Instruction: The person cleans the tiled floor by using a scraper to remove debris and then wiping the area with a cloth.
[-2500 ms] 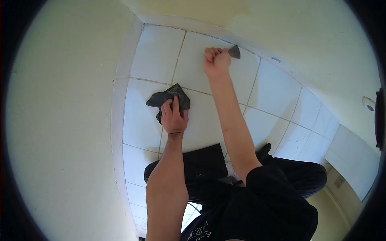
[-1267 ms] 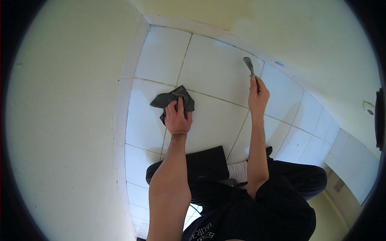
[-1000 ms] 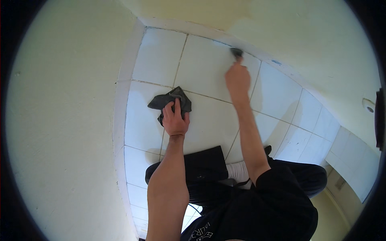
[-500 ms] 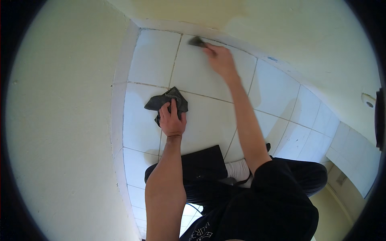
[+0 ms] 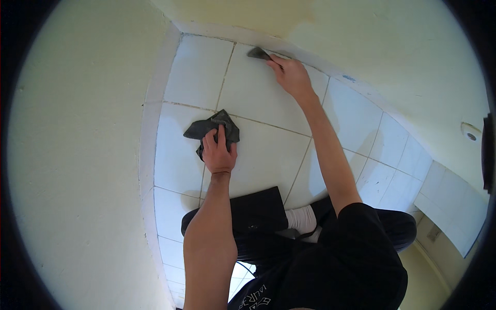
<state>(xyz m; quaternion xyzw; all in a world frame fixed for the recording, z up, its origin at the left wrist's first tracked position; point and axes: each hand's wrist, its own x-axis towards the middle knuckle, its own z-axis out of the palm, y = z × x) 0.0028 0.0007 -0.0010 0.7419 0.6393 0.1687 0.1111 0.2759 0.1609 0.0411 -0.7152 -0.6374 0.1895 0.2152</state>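
Putty knife [image 5: 259, 53] in the curled right hand [image 5: 292, 75].
Blade [image 5: 254, 52] points left of that hand, long axis roughly along the skirting [image 5: 222, 31] beyond; the left hand [image 5: 219, 155], loosely spread, rests on dark cloth [image 5: 199, 129]. White floor tiles [image 5: 263, 93] lie beneath; cream walls [image 5: 392, 57] stand beyond.

From here I lose part of the scraper [image 5: 258, 52] in the right hand [image 5: 293, 76], some dark rag [image 5: 202, 128] under the left hand [image 5: 219, 154], and can't ID the dark thing [image 5: 487, 155] cut off far right.
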